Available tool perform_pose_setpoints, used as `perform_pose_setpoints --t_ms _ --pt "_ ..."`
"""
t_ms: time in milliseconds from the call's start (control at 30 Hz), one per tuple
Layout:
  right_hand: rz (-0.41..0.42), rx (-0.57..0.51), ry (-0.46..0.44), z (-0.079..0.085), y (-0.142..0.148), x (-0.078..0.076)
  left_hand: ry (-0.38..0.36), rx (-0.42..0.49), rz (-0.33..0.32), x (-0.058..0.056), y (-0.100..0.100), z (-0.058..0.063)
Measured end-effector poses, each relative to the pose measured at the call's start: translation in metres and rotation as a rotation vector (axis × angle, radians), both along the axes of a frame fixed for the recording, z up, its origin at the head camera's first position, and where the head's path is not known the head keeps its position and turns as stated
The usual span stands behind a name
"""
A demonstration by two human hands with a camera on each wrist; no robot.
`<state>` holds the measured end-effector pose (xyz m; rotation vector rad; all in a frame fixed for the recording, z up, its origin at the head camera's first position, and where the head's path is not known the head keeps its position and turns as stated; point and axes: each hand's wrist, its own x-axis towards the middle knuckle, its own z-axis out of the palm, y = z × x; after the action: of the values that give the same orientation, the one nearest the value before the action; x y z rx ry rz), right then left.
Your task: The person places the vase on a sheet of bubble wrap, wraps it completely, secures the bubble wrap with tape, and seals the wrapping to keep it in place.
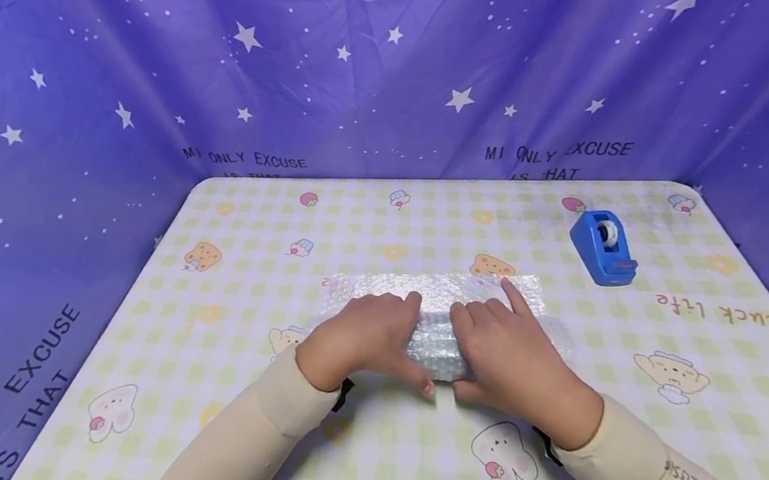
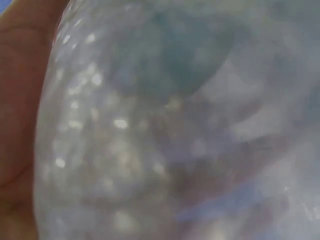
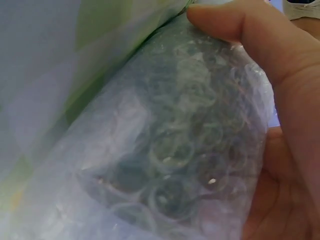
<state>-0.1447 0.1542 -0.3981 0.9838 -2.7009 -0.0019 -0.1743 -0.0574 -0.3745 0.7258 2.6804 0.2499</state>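
Checked tablecloth (image 1: 264, 256), both hands curled around bubble-wrap roll (image 1: 439, 346), index finger raised

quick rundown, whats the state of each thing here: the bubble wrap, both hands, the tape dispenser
bubble wrap: partly rolled into a bundle, the rest flat on the table
left hand: fingers curled round the roll, gripping it
right hand: gripping the roll, index finger stretched onto the flat part
tape dispenser: upright, untouched, apart from both hands
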Motion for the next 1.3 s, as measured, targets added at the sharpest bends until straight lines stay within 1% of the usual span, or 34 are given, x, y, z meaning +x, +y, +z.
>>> perform_pose_setpoints --t_ms 67,167,267,400,500,600,700,833,933,1033,1167,1300 --pt "-0.005 0.006 0.009 0.000 -0.001 0.001 -0.013 0.002 0.017 0.000 -0.001 0.001" --pt "-0.012 0.013 0.028 0.000 -0.001 0.001 0.001 -0.014 0.032 0.001 -0.001 0.002" --pt "-0.015 0.010 0.048 0.001 0.000 0.002 0.045 -0.042 0.031 0.000 -0.001 0.002" --pt "-0.011 -0.001 0.057 0.001 0.002 0.001 0.109 -0.086 -0.001 0.000 0.001 0.003" --pt "-0.005 -0.007 0.047 0.000 0.003 0.000 0.170 -0.127 -0.034 0.001 0.001 0.002" --pt "0.006 -0.022 0.030 -0.001 0.004 -0.003 0.259 -0.173 -0.070 0.004 0.003 0.001" --pt "0.022 -0.046 0.015 -0.002 0.005 -0.006 0.348 -0.198 -0.119 0.006 0.006 0.000" --pt "0.047 -0.063 0.008 -0.002 0.005 -0.009 0.444 -0.181 -0.170 0.010 0.011 -0.002" --pt "0.056 -0.072 -0.012 -0.001 0.006 -0.011 0.501 -0.169 -0.176 0.013 0.013 -0.002" --pt "0.054 -0.091 -0.045 0.000 0.007 -0.012 0.531 -0.157 -0.174 0.015 0.015 -0.003" --pt "0.055 -0.115 -0.080 0.003 0.010 -0.013 0.533 -0.131 -0.180 0.014 0.015 -0.003" --pt "0.055 -0.118 -0.096 0.003 0.011 -0.014 0.540 -0.118 -0.192 0.014 0.016 -0.003"
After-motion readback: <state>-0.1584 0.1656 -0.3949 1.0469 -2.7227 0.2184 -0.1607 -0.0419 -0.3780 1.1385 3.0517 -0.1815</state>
